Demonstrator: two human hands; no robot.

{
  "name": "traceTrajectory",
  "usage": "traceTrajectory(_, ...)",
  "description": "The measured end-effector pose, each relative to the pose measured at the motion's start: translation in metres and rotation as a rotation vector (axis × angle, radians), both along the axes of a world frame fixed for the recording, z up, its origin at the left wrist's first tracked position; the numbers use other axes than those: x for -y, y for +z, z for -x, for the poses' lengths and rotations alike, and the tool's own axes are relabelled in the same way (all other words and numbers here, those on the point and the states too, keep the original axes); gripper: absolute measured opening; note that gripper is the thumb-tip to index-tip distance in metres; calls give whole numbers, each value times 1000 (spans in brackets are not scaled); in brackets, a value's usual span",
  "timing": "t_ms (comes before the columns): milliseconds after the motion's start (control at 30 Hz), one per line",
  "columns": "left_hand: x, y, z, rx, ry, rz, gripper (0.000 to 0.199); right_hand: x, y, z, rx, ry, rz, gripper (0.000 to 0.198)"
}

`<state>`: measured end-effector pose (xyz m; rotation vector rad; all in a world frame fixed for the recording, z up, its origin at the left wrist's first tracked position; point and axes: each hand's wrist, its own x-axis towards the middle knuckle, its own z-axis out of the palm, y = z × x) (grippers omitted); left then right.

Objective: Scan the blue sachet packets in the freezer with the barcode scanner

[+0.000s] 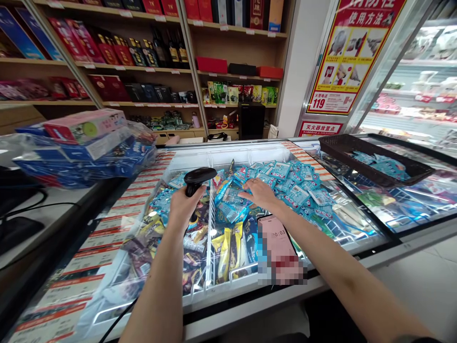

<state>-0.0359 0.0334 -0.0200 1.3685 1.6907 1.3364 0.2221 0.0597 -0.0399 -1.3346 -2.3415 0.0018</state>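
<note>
My left hand (185, 209) is wrapped around the grip of a black handheld barcode scanner (200, 176), its head pointing away from me. My right hand (262, 194) is over the blue packets, thumb and fingers apart and nothing visible held in it. Just left of its fingertips lie shiny blue packets (230, 209); whether the fingers touch one I cannot tell. A spread pile of small light-blue packets (303, 186) extends to the right across the freezer's glass top (342, 238). A phone (280, 243) showing a timer lies below my right wrist, partly blurred out.
Beneath the glass, a white wire divider (211, 228) separates wrapped ice creams (230, 252). A dark brown tray (378, 159) with blue packets rests at the right. Plastic-wrapped boxes (85, 147) stand at the left. A cable (117, 320) runs near my left forearm. Shelves (143, 66) stand behind.
</note>
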Motion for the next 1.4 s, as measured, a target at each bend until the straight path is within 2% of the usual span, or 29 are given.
traceTrajectory(167, 3, 1, -6, -51, -68, 30, 44, 0, 10, 15, 105, -40, 105, 58)
traceTrajectory(267, 3, 2, -9, -45, -90, 41, 44, 0, 15, 9, 51, -124, 170, 52)
traceTrajectory(367, 3, 3, -13, -8, -105, 37, 43, -2, 13, -11, -146, -222, 160, 35)
traceTrajectory(433, 4, 4, -17, 42, -134, 40, 43, -3, 10, -29, -334, -231, 153, 26)
traceTrajectory(567, 8, 6, -27, 85, -268, 69, 44, -5, -2, -57, -801, -259, 305, 31)
traceTrajectory(700, 15, 13, -38, 40, -365, 135, 41, -8, -11, -64, -992, -212, 356, 31)
traceTrajectory(833, 21, 21, -48, 53, -432, 158, 39, -10, -15, -62, -972, -143, 352, 32)
traceTrajectory(967, 22, 21, -52, 72, -464, 150, 38, -10, -17, -61, -889, -163, 363, 35)
traceTrajectory(1400, 17, 3, -51, 57, -441, 82, 40, -5, -13, -57, -815, -186, 352, 34)
